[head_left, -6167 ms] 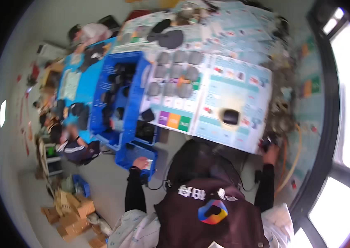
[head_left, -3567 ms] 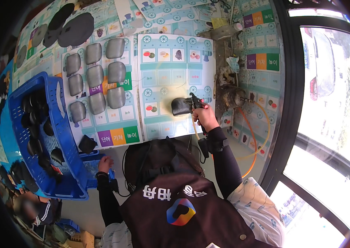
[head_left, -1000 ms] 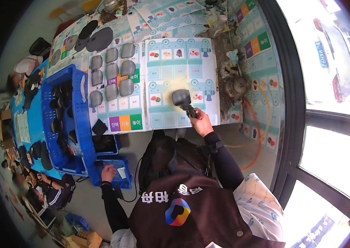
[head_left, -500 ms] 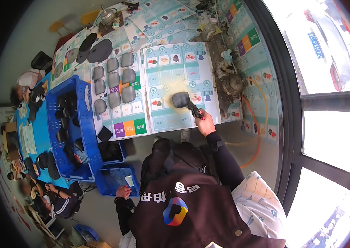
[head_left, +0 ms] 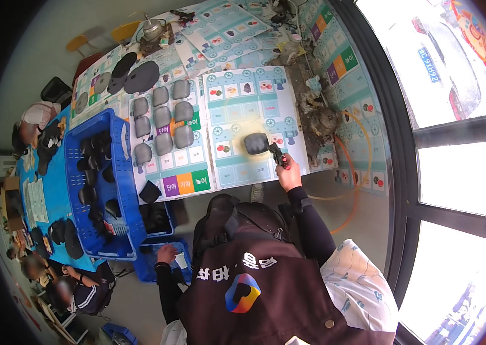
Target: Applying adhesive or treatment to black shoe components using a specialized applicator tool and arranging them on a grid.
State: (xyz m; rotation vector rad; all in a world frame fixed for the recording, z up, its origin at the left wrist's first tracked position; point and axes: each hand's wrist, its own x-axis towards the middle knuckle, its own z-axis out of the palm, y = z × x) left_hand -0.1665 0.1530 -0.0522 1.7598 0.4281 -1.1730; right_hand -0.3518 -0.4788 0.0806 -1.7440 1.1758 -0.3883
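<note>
My right hand (head_left: 290, 174) grips a black spray gun (head_left: 278, 155) with red parts, its nozzle end close to the right edge of a dark grey rounded pad (head_left: 256, 144). The pad lies by itself on a printed sheet (head_left: 237, 171), with a yellowish stain around it. Left of it, several similar grey pads (head_left: 163, 117) sit in rows on another printed sheet. My left hand (head_left: 167, 253) hangs low over a small blue basket (head_left: 149, 272); its fingers look loosely apart, with nothing visible in them.
A large blue crate (head_left: 132, 221) of black pieces stands at the table's left. Flat dark pieces (head_left: 141, 77) lie farther back. Orange and yellow hoses (head_left: 353, 190) hang at the right, near the window frame (head_left: 407, 201). Other people (head_left: 85, 287) sit by a blue table (head_left: 62, 201).
The spray gun in my right hand has shifted slightly beside the pad and turned more upright. My left hand has moved left and up, over the blue basket. The view has shifted slightly.
</note>
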